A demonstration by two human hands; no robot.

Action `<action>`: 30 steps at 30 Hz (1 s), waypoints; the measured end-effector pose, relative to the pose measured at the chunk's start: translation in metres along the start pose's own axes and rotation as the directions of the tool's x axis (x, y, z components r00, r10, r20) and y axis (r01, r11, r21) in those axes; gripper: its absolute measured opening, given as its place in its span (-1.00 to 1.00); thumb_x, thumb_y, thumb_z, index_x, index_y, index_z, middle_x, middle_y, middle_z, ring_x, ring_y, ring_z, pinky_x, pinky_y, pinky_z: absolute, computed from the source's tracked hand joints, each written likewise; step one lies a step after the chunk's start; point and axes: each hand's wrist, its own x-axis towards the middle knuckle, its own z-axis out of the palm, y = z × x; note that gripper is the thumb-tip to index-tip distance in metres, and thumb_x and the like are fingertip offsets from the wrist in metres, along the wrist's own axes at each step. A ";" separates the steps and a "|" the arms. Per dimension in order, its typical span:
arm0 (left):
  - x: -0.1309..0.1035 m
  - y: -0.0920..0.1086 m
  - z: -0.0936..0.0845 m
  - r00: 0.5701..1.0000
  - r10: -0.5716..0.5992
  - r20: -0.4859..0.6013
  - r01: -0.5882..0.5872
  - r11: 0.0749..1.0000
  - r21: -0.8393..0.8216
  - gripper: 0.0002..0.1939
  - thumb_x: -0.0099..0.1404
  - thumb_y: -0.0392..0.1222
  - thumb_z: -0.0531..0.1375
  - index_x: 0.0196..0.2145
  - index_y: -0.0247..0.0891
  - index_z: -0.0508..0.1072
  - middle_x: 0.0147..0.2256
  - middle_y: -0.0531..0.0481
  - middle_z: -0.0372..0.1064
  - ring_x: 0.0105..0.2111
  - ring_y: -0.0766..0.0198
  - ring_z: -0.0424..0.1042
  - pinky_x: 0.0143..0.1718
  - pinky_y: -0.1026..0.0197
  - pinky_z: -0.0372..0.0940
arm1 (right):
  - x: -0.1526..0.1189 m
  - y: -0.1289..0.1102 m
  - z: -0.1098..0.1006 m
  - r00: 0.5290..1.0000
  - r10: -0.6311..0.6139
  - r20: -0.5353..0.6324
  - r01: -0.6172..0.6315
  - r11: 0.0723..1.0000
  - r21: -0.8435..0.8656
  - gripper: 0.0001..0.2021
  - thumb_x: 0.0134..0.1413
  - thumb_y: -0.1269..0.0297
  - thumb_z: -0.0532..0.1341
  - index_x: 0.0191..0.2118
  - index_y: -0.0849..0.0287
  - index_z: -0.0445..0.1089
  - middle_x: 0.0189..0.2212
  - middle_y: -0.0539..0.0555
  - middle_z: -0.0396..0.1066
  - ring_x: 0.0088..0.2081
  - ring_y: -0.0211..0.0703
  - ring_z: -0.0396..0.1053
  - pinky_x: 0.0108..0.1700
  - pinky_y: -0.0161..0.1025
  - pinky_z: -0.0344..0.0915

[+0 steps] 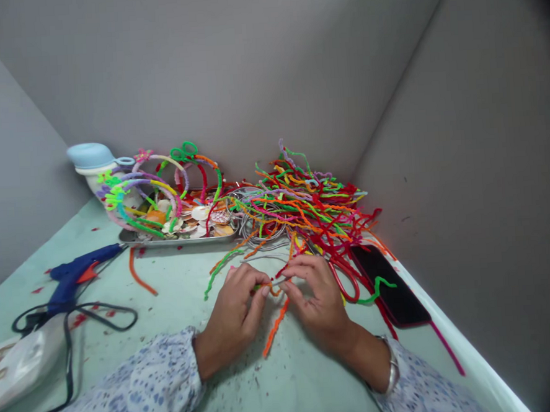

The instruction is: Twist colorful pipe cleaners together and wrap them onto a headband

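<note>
Above the middle of the table, my left hand (237,304) pinches a small orange pipe cleaner (274,289) between thumb and fingertips, with a bit of green beside it. My right hand (316,296) is closed at the fingertips on a short stretch of thin grey wire (278,281) that meets the orange strand. A red strand end shows by the right fingers. Just below the hands lies a longer orange pipe cleaner (276,330); whether it joins the held piece is hard to see. Red-handled scissors (346,282) lie beside my right hand.
A pile of colourful pipe cleaners (312,207) and coiled grey wire sits behind. A metal tray (188,240) holds shells, with pipe-cleaner hoops (170,203) standing on it. At left are a blue glue gun (69,277), its cord and a bottle (93,164); at right, a phone (394,289).
</note>
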 end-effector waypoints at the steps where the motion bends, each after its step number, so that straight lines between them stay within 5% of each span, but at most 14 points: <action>1: 0.000 0.000 0.000 1.000 -0.009 -0.024 0.009 1.000 -0.004 -0.87 0.39 -0.28 0.00 -0.27 -0.24 0.33 -0.31 -0.02 0.27 -0.26 0.19 0.26 -0.17 0.11 0.14 | 0.000 0.000 -0.001 0.999 -0.007 -0.036 0.007 1.000 0.003 -0.85 0.13 0.39 0.24 -0.16 0.11 0.36 -0.20 0.11 0.34 -0.13 -0.06 0.32 -0.10 -0.06 0.29; 13: 0.000 -0.001 0.001 0.973 -0.056 -0.224 0.038 0.996 -0.085 -0.90 0.40 -0.30 0.01 -0.23 -0.21 0.31 -0.29 0.00 0.25 -0.24 0.22 0.26 -0.19 0.16 0.18 | 0.000 -0.004 0.001 0.970 -0.141 0.200 0.126 0.988 0.087 -0.67 0.16 0.26 0.21 0.03 0.16 0.28 -0.22 0.13 0.47 -0.16 -0.03 0.37 -0.09 -0.03 0.25; 30: 0.001 -0.001 -0.001 0.948 -0.083 -0.307 0.085 0.996 -0.009 -0.91 0.38 -0.26 0.03 -0.24 -0.19 0.32 -0.31 0.00 0.28 -0.24 0.19 0.30 -0.18 0.17 0.22 | -0.002 -0.021 -0.010 0.904 -0.396 0.158 0.413 0.906 -0.089 -0.76 0.19 0.17 0.20 -0.09 0.16 0.33 -0.38 0.03 0.56 -0.38 -0.16 0.44 -0.16 -0.10 0.19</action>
